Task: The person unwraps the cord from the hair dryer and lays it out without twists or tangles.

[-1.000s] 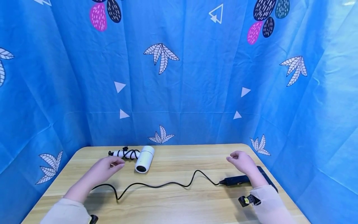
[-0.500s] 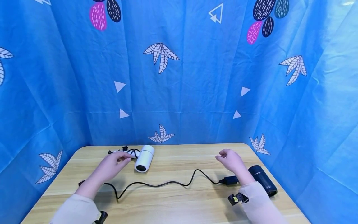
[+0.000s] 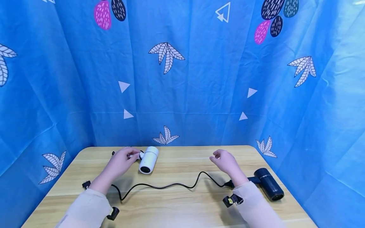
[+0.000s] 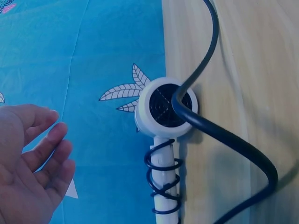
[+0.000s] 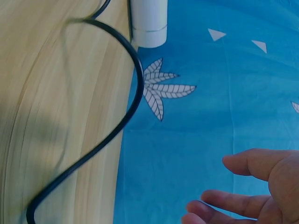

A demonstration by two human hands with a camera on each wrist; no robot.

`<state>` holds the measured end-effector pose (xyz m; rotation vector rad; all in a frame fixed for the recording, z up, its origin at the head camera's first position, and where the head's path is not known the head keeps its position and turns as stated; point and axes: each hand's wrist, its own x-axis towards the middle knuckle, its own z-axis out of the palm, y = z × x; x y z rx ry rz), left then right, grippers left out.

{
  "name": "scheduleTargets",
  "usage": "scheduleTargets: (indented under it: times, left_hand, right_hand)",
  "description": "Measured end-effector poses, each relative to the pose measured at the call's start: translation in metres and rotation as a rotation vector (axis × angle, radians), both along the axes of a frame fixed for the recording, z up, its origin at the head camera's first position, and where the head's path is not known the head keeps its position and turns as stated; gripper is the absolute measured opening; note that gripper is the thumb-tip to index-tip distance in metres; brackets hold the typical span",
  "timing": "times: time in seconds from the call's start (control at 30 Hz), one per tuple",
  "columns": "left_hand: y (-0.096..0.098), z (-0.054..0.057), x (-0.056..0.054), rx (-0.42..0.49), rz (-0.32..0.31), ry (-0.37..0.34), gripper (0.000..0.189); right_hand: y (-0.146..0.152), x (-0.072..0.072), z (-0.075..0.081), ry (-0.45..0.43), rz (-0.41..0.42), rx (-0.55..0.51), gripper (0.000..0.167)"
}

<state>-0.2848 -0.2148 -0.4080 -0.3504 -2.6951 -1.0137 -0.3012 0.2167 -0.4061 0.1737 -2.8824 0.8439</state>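
Over the wooden table (image 3: pixel 176 210), the left hand (image 3: pixel 121 163) and right hand (image 3: pixel 226 162) sit farther inward than a second ago.
At the right, the black hair dryer (image 3: pixel 269 185) shows more beside the right sleeve (image 3: pixel 256 205); the white hair dryer (image 3: pixel 149 161), back left, is now partly hidden behind the left hand. Both hands are released, fingers loosely bent.

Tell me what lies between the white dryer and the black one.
In the head view, a black cord bends across the table between the white dryer and black dryer, with the right hand above that stretch.
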Motion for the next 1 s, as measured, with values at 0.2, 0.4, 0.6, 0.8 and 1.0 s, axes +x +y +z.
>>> scheduleTargets:
  times: [0.2,0.4,0.6,0.8,1.0]
  left_hand:
    - [0.008,0.004,-0.007,0.011,0.013,0.0,0.025]
    - [0.008,0.006,-0.013,0.031,0.04,0.001,0.026]
    - [0.009,0.01,-0.017,0.038,0.067,-0.001,0.027]
    - [0.009,0.014,-0.023,0.03,0.071,-0.011,0.029]
    - [0.004,0.018,-0.031,-0.008,0.079,-0.032,0.029]
  right_hand:
    - [-0.015,-0.004,-0.001,0.024,0.014,-0.018,0.036]
    - [-0.032,-0.007,-0.001,0.03,0.033,-0.032,0.036]
    - [-0.047,-0.009,-0.003,0.029,0.058,-0.045,0.036]
    - [-0.063,-0.011,-0.007,0.037,0.08,-0.052,0.034]
    - [-0.081,-0.011,-0.008,0.024,0.124,-0.077,0.037]
